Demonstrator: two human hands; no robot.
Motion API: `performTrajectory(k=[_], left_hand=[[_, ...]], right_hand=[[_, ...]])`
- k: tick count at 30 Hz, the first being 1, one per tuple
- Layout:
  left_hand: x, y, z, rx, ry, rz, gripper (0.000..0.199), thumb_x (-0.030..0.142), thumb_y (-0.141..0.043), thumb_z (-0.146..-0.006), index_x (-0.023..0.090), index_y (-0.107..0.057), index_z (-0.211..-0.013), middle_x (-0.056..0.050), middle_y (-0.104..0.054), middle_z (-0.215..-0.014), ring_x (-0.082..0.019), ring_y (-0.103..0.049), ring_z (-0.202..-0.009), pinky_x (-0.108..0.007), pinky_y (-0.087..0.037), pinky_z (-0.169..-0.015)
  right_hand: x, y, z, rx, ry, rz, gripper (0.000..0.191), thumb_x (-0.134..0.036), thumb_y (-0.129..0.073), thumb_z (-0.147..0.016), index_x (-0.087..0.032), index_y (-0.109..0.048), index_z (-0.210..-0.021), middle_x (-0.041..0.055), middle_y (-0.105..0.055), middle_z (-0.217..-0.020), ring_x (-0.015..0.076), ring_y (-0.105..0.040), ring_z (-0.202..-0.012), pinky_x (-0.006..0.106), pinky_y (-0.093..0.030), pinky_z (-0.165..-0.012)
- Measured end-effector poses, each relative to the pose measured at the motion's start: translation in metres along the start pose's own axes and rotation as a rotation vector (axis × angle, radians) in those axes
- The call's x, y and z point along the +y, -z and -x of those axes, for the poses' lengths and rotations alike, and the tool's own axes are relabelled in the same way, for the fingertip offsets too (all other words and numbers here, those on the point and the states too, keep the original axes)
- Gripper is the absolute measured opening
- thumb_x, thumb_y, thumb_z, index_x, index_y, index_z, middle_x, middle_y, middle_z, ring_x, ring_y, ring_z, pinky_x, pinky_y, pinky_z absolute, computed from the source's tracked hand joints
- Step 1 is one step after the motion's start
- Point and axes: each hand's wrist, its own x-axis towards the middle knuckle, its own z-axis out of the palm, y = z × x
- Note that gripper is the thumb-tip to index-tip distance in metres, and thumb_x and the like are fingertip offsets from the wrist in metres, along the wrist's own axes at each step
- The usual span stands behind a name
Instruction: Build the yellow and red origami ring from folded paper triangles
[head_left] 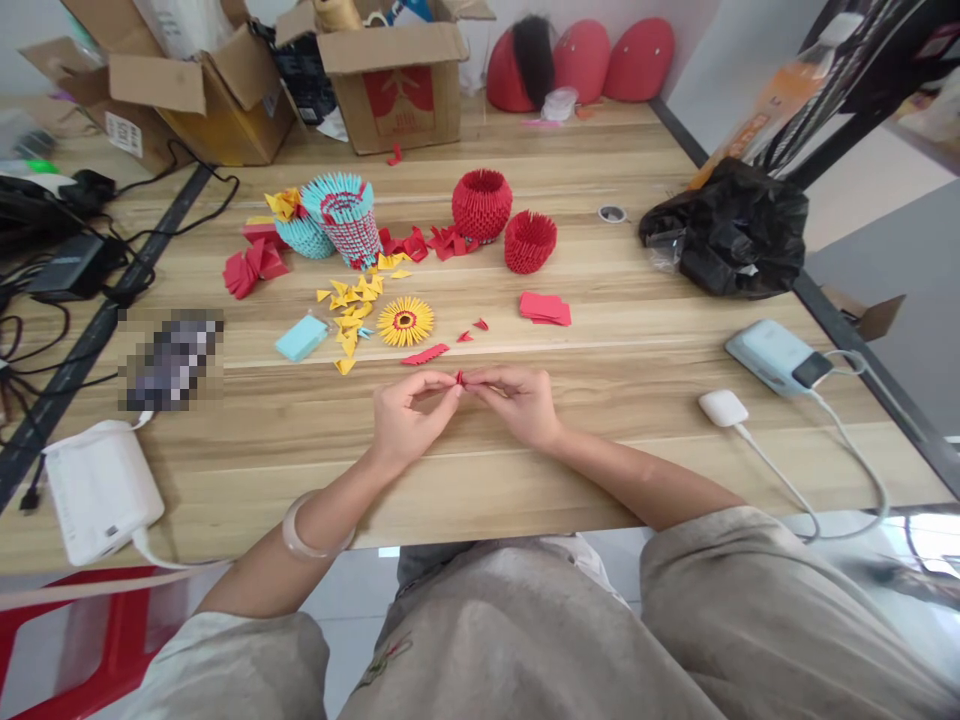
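Two bare forearms (652, 480) slant inward over the near edge of the bench (645, 370), wrists low, a pale bangle (291, 530) round the left one; the left hand (411, 415) and right hand (521, 402) meet fingertip to fingertip near the middle; each is closed to a pinch of thumb and forefinger, the left leaving a rounded gap behind its tips; between them they hold a small red folded piece (460, 378), just above the bench and partly hidden by the fingers; just beyond lie a red strip (425, 354) and a yellow petalled ring (406, 321), with a red paper stack (545, 308) farther right; behind these stand two red paper bowls (482, 208), side by side and open at the top, and a blue-and-red paper vessel (352, 225), tilted; at the back, an open cardboard box (397, 100) holds a tan roll and something blue, while another cardboard box (225, 110) to its left has whitish plastic poking out; a black plastic bag (727, 230) sits at the right, its contents unclear.
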Motion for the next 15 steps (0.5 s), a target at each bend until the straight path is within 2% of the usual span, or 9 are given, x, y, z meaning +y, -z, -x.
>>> performTrajectory(k=[3,8,11,15], left_hand=[[0.004,-0.001,-0.003,0.012,0.082,0.086,0.012,0.022,-0.072,-0.067,0.014,-0.067,-0.074,-0.007,-0.073,-0.076,-0.018,-0.07,-0.07,-0.028,-0.057,-0.069],[0.005,0.0,-0.009,0.005,0.268,0.242,0.018,0.025,-0.076,-0.063,0.014,-0.065,-0.071,-0.008,-0.074,-0.077,-0.02,-0.07,-0.071,-0.03,-0.057,-0.069],[0.005,0.002,-0.01,-0.031,0.301,0.256,0.02,0.028,-0.077,-0.062,0.014,-0.066,-0.071,-0.008,-0.074,-0.077,-0.021,-0.07,-0.07,-0.031,-0.056,-0.069],[0.006,0.005,-0.012,-0.089,0.301,0.25,0.021,0.031,-0.076,-0.064,0.015,-0.067,-0.074,-0.007,-0.073,-0.074,-0.021,-0.07,-0.07,-0.032,-0.056,-0.07]], right_hand=[[0.0,0.0,-0.002,-0.027,0.007,-0.009,0.013,-0.028,-0.064,-0.078,-0.021,-0.073,-0.082,0.0049,-0.074,-0.09,0.0181,-0.069,-0.086,0.032,-0.055,-0.083],[0.004,0.001,-0.009,0.008,-0.175,-0.141,0.024,-0.033,-0.073,-0.068,-0.018,-0.072,-0.086,0.006,-0.074,-0.088,0.0188,-0.069,-0.082,0.033,-0.056,-0.08],[0.006,0.003,-0.013,-0.069,-0.252,-0.178,0.022,-0.034,-0.073,-0.066,-0.017,-0.072,-0.081,0.0056,-0.074,-0.084,0.018,-0.069,-0.078,0.033,-0.055,-0.079],[0.005,0.004,-0.016,-0.133,-0.323,-0.241,0.021,-0.034,-0.074,-0.065,-0.016,-0.069,-0.074,0.0021,-0.071,-0.071,0.0129,-0.065,-0.066,0.029,-0.054,-0.069]])
